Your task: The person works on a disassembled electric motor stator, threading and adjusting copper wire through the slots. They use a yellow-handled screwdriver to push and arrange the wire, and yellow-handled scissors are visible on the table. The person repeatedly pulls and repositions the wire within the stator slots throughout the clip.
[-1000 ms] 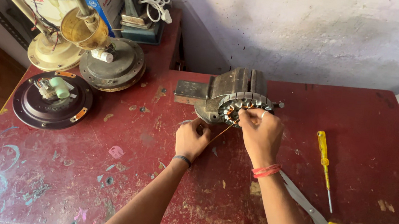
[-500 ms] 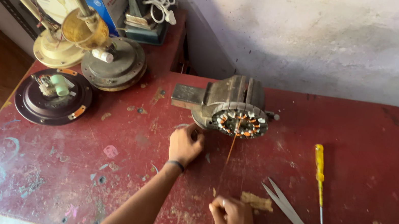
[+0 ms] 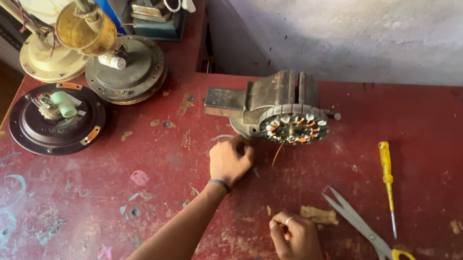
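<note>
- On the worn red table (image 3: 423,125), at the far middle, a grey vise (image 3: 271,96) grips a round stator (image 3: 294,126) whose copper windings face the near side.
- Far left stand two grey motor housings: a dark round one (image 3: 57,119) with a pale green part on top, and a lighter one (image 3: 129,72) behind it, next to a brass-coloured fan part (image 3: 80,32).
- Near right lie scissors (image 3: 383,248) with yellow handles, blades pointing far left.
- Just beyond them lies a yellow screwdriver (image 3: 386,177), tip toward the near edge.
- The left hand (image 3: 229,159) rests on the table just below the vise, fingers curled under; whether it pinches anything cannot be told.
- The right hand (image 3: 294,242) sits nearer, well apart from the stator, closed in a loose fist with a ring showing; a grip on a wire cannot be made out.
- A thin copper wire (image 3: 278,153) hangs from the stator's near edge.
</note>
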